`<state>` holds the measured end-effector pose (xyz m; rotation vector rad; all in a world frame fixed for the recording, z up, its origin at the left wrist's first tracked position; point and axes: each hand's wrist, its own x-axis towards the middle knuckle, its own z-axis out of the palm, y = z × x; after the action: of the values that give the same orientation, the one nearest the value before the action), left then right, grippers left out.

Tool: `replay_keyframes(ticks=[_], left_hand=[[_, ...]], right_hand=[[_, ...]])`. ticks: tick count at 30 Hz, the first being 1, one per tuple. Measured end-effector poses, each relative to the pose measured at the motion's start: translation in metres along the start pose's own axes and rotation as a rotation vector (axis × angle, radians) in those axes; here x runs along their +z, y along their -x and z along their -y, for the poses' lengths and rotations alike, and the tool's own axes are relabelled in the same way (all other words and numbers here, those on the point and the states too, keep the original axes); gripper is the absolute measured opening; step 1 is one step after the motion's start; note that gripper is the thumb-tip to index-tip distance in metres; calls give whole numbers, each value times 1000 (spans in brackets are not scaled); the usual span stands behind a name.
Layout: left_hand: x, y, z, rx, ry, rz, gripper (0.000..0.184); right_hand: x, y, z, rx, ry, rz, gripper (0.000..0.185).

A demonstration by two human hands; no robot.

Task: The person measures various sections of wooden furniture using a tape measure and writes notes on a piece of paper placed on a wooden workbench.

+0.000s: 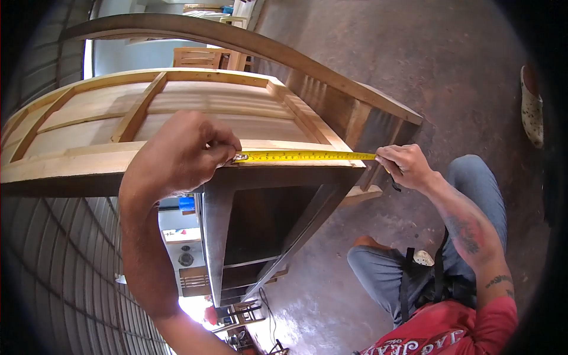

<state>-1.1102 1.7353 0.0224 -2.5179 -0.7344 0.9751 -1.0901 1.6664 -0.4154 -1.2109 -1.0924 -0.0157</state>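
Note:
A yellow tape measure [307, 156] is stretched along the pale wooden edge at the end of a large framed furniture piece [148, 109]. My left hand [192, 148] pinches the tape's metal end at the near corner. At the other end of the edge, my right hand [407, 165] is closed around the tape. A black strap hangs below that hand, and the tape's case is mostly hidden in the fingers. Beneath the edge, a dark panelled side [269, 222] of the same piece faces me.
A curved brown wooden piece [236, 42] arches behind the frame. A ribbed metal shutter [71, 260] runs along the left. My bent knees [378, 275] are at lower right. A speckled clog [532, 106] lies on the concrete floor [473, 53]. A dark cable [271, 313] trails at the bottom.

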Motion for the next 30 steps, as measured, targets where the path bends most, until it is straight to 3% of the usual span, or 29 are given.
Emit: replay_keyframes(ticks=[5, 11, 14, 30], left_hand=[[0, 3, 2, 89, -62, -22, 12], [7, 8, -3, 59, -9, -90, 11], [9, 10, -13, -67, 115, -112, 10], [12, 6, -12, -74, 193, -131, 10]], right_hand=[[3, 0, 6, 23, -5, 28, 9], [16, 10, -4, 20, 12, -8, 11], [23, 13, -6, 19, 14, -12, 11], [26, 18, -5, 40, 51, 46, 15]])
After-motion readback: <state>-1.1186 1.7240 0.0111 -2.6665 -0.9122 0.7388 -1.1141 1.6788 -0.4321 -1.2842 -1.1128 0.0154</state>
